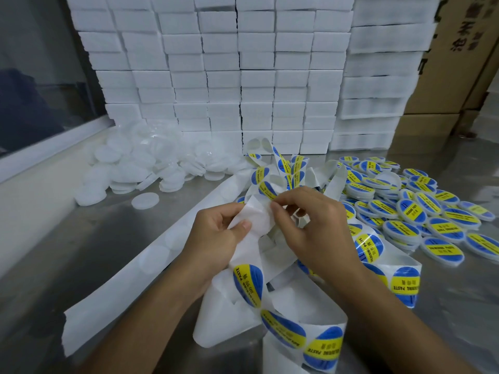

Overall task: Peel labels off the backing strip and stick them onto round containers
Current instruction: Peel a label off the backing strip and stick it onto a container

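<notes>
steel table [81, 265], white foam blocks [216, 76] stacked far. backing strip [259, 225] held taut by left hand [213, 238], fingers clamped on it, so right hand [310, 225] fingers can pinch a label [267, 188] edge. unlabelled containers [151, 163] piled far left, labelled containers [418, 214] sorted right.

**Readable Print**

"PASTE" is read on a blue-and-yellow label [248, 285] on the backing strip [283, 298]. "SOLDERING PASTE" is printed on the labelled containers [442, 248]. Chinese characters, not legible, are printed on the cardboard boxes [459, 49].
</notes>
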Demonstrator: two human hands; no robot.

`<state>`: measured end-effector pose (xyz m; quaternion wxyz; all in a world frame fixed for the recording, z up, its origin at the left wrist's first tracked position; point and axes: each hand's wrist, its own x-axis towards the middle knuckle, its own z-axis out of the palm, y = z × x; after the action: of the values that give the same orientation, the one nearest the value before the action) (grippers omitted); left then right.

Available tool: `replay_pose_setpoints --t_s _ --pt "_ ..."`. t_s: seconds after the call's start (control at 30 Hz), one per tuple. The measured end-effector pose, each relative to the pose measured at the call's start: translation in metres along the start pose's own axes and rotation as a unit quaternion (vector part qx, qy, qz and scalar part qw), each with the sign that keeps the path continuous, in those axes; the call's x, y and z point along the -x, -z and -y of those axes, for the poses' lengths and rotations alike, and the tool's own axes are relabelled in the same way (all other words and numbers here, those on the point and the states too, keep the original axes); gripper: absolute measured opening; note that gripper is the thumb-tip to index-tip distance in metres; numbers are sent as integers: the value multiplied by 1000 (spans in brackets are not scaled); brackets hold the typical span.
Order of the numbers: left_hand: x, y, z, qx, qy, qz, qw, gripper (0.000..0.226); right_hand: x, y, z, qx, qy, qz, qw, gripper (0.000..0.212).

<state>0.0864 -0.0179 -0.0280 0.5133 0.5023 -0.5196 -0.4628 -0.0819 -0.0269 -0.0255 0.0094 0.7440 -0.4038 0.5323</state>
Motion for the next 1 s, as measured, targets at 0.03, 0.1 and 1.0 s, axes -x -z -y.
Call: replay_pose_setpoints --t_s 0.03,0.1,1.0 --pt "0 0 0 1 0 -1 1000 26 -1 1 -1 1 -11 -12 1000 3" --pt "-1 0 1 5 2 -7 1000 26 -1 3 -4 -5 -42 -31 999 5" --pt "-83 121 27 -503 109 -160 842 40 -13 14 0 -248 -197 -99 943 22"
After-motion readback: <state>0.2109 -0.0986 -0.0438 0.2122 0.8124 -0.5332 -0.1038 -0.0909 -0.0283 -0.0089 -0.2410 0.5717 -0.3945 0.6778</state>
